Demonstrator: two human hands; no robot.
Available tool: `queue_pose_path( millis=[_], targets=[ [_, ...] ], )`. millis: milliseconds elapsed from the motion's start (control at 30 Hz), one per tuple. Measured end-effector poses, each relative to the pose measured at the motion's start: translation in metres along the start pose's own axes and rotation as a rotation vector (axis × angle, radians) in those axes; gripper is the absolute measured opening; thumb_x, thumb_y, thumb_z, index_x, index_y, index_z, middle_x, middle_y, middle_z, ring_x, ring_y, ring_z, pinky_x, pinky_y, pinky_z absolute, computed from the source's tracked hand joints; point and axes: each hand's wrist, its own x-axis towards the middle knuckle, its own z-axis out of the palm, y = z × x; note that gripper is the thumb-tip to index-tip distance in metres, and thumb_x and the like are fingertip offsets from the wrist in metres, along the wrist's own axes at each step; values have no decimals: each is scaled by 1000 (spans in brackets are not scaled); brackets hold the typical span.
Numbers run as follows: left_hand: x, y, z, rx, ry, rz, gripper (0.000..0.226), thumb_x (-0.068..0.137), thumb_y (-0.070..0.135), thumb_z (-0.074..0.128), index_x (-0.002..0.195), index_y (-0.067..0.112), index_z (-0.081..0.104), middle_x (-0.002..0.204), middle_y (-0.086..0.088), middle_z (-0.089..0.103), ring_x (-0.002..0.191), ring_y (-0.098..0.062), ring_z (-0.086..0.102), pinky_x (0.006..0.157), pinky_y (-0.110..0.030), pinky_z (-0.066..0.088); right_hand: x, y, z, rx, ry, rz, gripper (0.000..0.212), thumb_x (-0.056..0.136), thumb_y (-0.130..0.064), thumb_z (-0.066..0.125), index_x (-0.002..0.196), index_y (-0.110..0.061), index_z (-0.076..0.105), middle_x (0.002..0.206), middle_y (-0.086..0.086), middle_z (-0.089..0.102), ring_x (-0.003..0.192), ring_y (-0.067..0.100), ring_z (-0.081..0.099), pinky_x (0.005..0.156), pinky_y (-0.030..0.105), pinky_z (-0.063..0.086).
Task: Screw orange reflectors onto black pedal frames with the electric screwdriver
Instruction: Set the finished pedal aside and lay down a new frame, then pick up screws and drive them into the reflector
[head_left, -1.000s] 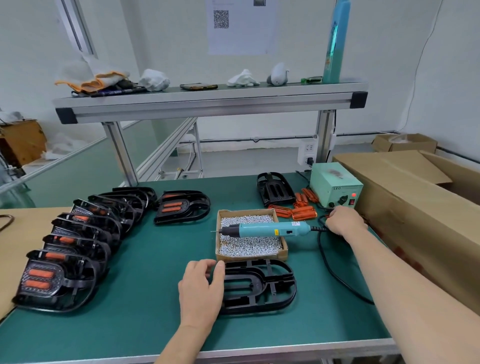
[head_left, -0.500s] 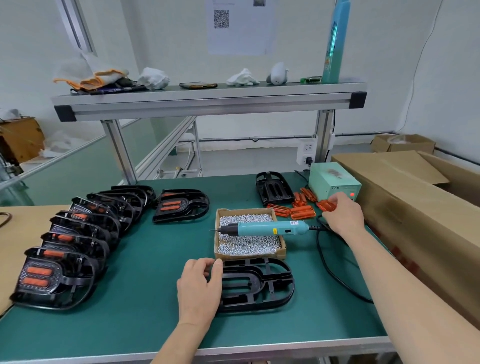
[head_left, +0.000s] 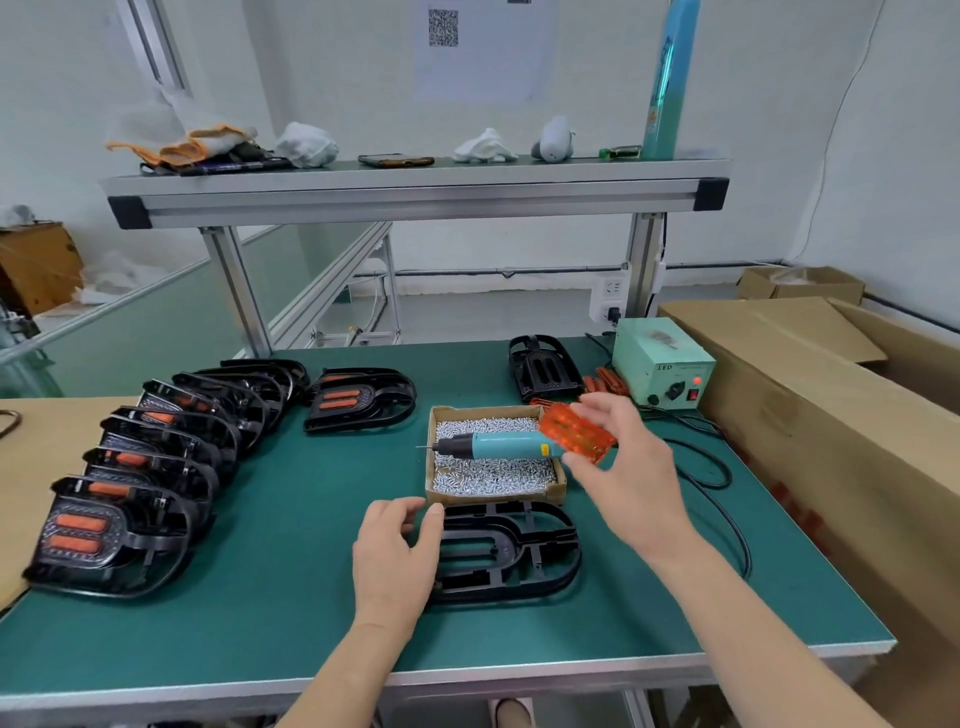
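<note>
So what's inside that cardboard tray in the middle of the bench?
Small silver screws fill the cardboard tray, and the electric screwdriver lies across them. The right hand, holding orange reflectors, covers the tray's far right corner, so that part can't be seen.

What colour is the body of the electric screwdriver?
The electric screwdriver is teal; the head view shows it.

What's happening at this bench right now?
A person is assembling pedals at a green bench. The right hand holds orange reflectors in the air above the box of screws. The left hand rests on the left end of a bare black pedal frame lying flat in front of that box. The electric screwdriver lies untouched across the box. Finished pedals are lined up on the left. No reflector sits on the bare frame yet.
</note>
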Motion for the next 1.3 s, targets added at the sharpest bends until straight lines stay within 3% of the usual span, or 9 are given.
queue_pose_path(
  millis=[100, 200, 300, 433, 600, 767, 900, 1100, 1300],
  targets=[
    [-3, 4, -3, -30, 15, 45, 17, 89, 25, 69, 105, 21, 68, 98, 10, 60, 100, -13, 56, 94, -32, 44, -18, -5, 11, 58, -55, -13, 59, 81, -1, 78, 129, -27, 54, 122, -20, 66, 110, -22, 52, 90, -5, 30],
    [-9, 10, -6, -33, -15, 156, 33, 86, 22, 73, 117, 28, 64, 105, 14, 59, 108, -8, 48, 96, -21, 35, -32, -4, 20, 94, -118, 10, 59, 82, -2, 78, 129, -28, 54, 122, -20, 67, 111, -19, 54, 88, -4, 32],
    [-15, 15, -7, -68, -86, 248, 46, 84, 23, 76, 128, 27, 61, 117, 19, 56, 118, -3, 43, 98, -4, 27, -40, -2, 26, 97, -179, 26, 60, 82, -4, 78, 130, -28, 53, 123, -21, 67, 111, -18, 55, 89, -4, 32],
    [-10, 23, -11, -111, -289, 300, 58, 85, 23, 75, 136, 38, 52, 120, 30, 54, 123, 2, 40, 98, -3, 27, -48, -1, 31, 81, -251, 34, 63, 84, -6, 77, 133, -33, 49, 123, -26, 66, 111, -19, 54, 88, -4, 33],
    [2, 28, -20, -111, -426, 280, 58, 83, 18, 76, 120, 55, 52, 107, 30, 60, 117, 5, 44, 98, -5, 31, -52, -2, 34, 89, -296, 33, 66, 85, -7, 76, 135, -37, 46, 123, -26, 66, 111, -19, 54, 87, -4, 34],
    [2, 25, -27, -152, -433, 252, 50, 82, 16, 77, 114, 51, 61, 103, 32, 61, 113, 6, 48, 87, 1, 33, -53, -2, 38, 116, -318, 41, 71, 84, -6, 77, 134, -43, 42, 121, -29, 65, 112, -19, 54, 87, -4, 34],
    [0, 22, -31, -134, -414, 249, 47, 80, 17, 79, 113, 46, 63, 106, 19, 63, 113, 5, 49, 90, -1, 31, -55, -1, 42, 136, -333, 46, 75, 83, -7, 77, 138, -43, 41, 121, -30, 65, 116, -14, 55, 91, -1, 36],
    [-2, 13, -35, -133, -401, 240, 45, 78, 20, 81, 113, 44, 65, 105, 20, 65, 115, 7, 46, 88, 1, 29, -56, -2, 46, 120, -361, 36, 77, 84, -9, 78, 137, -49, 38, 124, -34, 62, 118, -13, 54, 92, -2, 36],
    [12, -1, -40, -160, -272, 141, 35, 78, 26, 81, 104, 44, 67, 113, 20, 59, 117, -1, 48, 98, -20, 34, -44, -5, 41, 106, -276, 26, 46, 90, -15, 73, 124, -42, 59, 119, -23, 65, 111, -11, 56, 94, 8, 41]
  ],
)
